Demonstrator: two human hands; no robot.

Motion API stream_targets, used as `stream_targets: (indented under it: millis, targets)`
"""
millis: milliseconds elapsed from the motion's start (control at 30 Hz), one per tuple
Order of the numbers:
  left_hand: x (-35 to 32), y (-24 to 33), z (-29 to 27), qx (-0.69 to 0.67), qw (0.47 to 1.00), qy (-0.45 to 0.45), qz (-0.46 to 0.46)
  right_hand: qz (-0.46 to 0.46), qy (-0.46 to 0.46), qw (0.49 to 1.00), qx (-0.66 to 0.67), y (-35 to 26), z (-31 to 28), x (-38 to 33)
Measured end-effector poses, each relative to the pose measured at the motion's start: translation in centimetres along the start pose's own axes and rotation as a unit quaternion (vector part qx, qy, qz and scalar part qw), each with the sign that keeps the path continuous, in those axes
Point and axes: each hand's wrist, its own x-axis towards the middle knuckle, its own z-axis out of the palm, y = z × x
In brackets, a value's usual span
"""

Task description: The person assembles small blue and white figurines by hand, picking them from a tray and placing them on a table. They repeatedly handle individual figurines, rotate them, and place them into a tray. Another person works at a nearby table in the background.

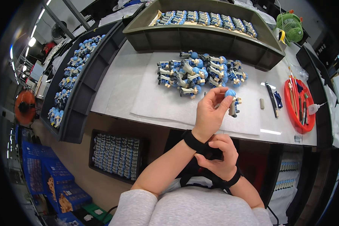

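My left hand (210, 115) pinches a small figurine (234, 102) with blue hair, a pale body and dark shoes by its head, above the front of the white foam sheet (158, 109). Below it, my right hand (224, 156) is curled at the black wristband (195, 141) on my left wrist, thumb and fingers on either side of its dark underside. Part of that grip is hidden. A heap of similar figurines (199, 73), with blue hair and dark blue clothes, lies on the sheet beyond my hands.
Figurines fill a large grey-green crate (214, 37) behind and a dark crate (81, 94) at left. At right, a red tray (305, 126) holds brushes beside a black pen-like tool (271, 100) and a grey block (262, 104). Another full crate (116, 154) sits below the table.
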Motion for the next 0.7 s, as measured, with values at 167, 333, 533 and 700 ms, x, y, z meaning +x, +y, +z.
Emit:
stream_targets:
  millis: [167, 333, 533, 700]
  targets:
    - [0.2, 1.4, -0.9, -0.080, 0.995, -0.007, -0.052, 0.001, 0.004, 1.000, -0.012, -0.4, -1.4, 0.5]
    - [-1.5, 2.2, -2.3, -0.107, 0.986, -0.058, -0.110, 0.240, 0.244, 0.927, 0.152, 0.8, -2.4, 0.1]
    - [-1.4, 0.6, -1.2, -0.065, 0.993, 0.006, -0.094, 0.041, 0.004, 0.999, 0.028, -2.1, -1.2, 0.7]
    - [-0.6, -0.1, -0.4, -0.005, 0.998, 0.020, -0.064, -0.013, 0.000, 0.999, -0.040, -1.4, 0.4, 1.6]
